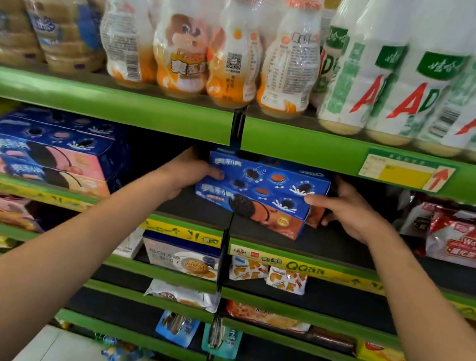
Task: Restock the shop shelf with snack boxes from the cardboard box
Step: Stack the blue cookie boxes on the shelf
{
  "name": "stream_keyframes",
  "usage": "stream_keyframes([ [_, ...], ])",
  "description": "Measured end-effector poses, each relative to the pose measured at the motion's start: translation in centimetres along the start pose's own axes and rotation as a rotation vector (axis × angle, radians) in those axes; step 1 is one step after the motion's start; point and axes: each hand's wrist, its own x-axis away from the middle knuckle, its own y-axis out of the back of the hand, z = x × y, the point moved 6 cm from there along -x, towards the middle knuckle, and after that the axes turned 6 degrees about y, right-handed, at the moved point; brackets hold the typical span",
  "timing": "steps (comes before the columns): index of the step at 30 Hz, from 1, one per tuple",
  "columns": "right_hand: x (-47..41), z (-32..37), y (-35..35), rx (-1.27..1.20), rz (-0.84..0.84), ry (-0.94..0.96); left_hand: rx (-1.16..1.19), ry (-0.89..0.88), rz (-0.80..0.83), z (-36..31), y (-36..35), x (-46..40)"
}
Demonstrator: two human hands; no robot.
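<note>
A stack of two blue cookie snack boxes (263, 189) sits on the dark middle shelf (330, 247), under the green upper shelf rail. My left hand (190, 172) grips the stack's left end, thumb on the front face. At the right end, my right hand (349, 211) holds the stack with its thumb across the front and fingers behind. The lower box shows a brown chocolate picture. The cardboard box is out of view.
More blue and pink cookie boxes (51, 147) are stacked at the left of the same shelf. Red-and-white wafer packs (471, 240) lie at its right. Drink bottles (209, 45) fill the shelf above. Lower shelves hold biscuit boxes and small packets (185, 255).
</note>
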Motion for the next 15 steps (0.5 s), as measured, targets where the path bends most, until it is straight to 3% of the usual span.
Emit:
stream_keyframes([
  [7,-0.2,1.0,-4.2,-0.046,0.102,-0.038,0.253,0.035,0.078,2.1,2.6,1.8],
  [15,-0.4,1.4,-4.2,-0.050,0.081,-0.003,0.260,-0.002,0.102,1.7,3.9,2.6],
])
